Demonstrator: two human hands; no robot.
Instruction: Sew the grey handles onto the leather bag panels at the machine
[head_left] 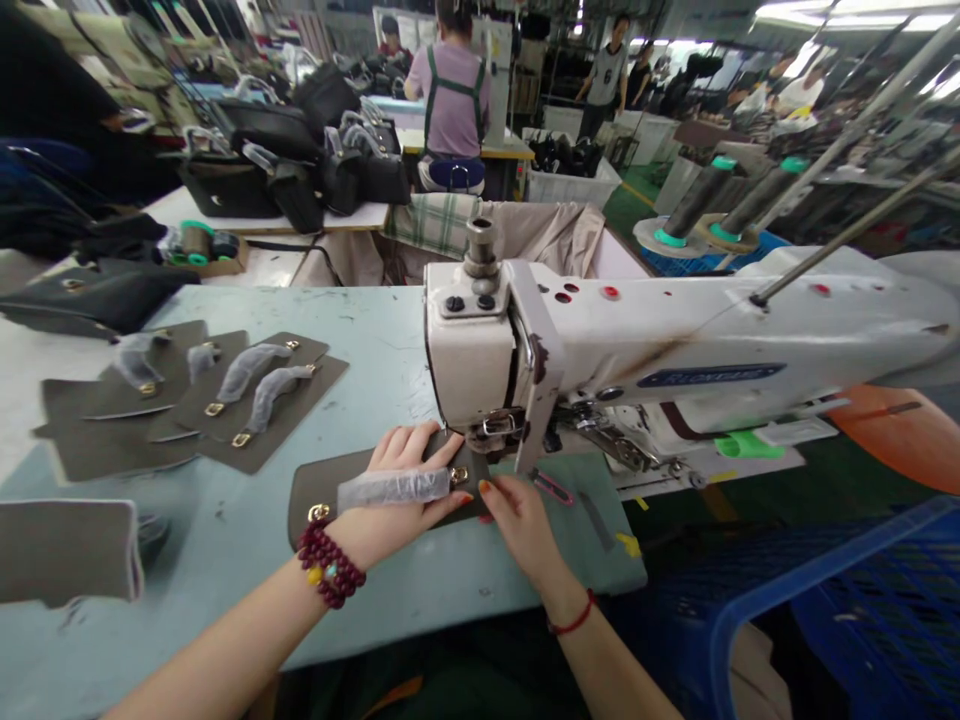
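Note:
A grey bag panel (330,470) lies on the table with its right end at the needle of a white sewing machine (472,350). It carries a handle (394,487) wrapped in clear plastic film, fixed by gold-coloured buckles. My left hand (397,515) lies flat on the panel, passed under the handle, its fingers spread toward the needle. At the panel's right corner, my right hand (517,510) pinches the edge between thumb and forefinger. Part of the panel is hidden by the hands and machine head. Pink-handled snips (553,487) lie just right of my right hand.
More grey panels with film-wrapped handles (247,400) overlap at the left. A folded grey piece (67,550) lies nearer. Thread cones (694,205) stand behind the machine. A blue crate (825,570) is at lower right. Black bags (232,185) and co-workers are beyond.

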